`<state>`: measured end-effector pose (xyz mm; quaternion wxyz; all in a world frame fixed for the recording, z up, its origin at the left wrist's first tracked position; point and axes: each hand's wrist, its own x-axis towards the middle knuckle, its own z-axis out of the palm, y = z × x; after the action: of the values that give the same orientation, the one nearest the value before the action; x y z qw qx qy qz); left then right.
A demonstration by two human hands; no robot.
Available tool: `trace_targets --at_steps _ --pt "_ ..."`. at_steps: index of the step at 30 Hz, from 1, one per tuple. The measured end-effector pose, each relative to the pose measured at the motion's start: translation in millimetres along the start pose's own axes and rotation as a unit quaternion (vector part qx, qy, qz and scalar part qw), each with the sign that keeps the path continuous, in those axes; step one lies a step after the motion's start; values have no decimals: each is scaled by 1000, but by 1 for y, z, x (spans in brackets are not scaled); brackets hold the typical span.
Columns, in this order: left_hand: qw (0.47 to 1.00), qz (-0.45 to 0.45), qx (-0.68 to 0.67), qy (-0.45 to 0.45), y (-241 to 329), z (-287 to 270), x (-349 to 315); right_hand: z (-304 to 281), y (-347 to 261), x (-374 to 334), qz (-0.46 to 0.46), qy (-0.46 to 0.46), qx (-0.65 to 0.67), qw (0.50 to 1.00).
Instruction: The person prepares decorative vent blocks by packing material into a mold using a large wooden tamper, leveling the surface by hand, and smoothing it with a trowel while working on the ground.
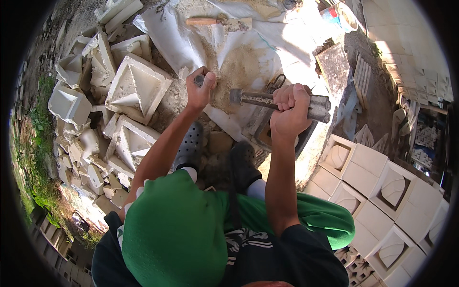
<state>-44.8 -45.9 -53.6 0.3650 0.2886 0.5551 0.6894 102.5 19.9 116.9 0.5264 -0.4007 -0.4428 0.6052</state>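
Observation:
My left hand (200, 92) is closed around a short dark metal rod (198, 80), whose round end shows above the fingers; its lower part is hidden. My right hand (291, 107) grips a hammer-like tool (256, 99), held roughly level. Its small dark cylindrical head points left toward my left hand, without touching it, and a thick grey tube-like end sticks out right of my fist. White sacking (229, 52) strewn with sandy dust lies beyond both hands. A dark tub (262, 136) is partly hidden below my right hand.
Cast pale blocks (138, 88), many of them broken, are heaped at the left. Patterned blocks (366, 170) stand stacked at the right. A wooden-handled tool (203, 21) lies on the sacking. A bucket (345, 18) tilts at the far right, beyond a flat board (333, 64).

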Motion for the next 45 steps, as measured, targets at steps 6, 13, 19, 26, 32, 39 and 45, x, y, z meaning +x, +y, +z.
trace_targets --at_steps 6,13,19,26,32,39,45 --pt "991 36 -123 46 18 13 2 1 61 3 -6 35 -14 999" --pt "976 61 -190 91 14 7 -2 11 24 9 11 18 0 1000" --pt "998 22 -58 7 2 -1 7 4 40 -2 15 -28 -67 997" --pt "992 -2 -51 -112 3 -5 21 -23 83 11 50 -125 -62 989" --pt "993 -22 -112 35 -4 -11 22 -11 49 7 8 -87 70 994" --pt "994 22 -104 14 4 4 14 -2 110 5 30 -87 -39 995" --pt "988 -15 -144 57 -14 -4 10 12 67 6 59 -83 -11 995"
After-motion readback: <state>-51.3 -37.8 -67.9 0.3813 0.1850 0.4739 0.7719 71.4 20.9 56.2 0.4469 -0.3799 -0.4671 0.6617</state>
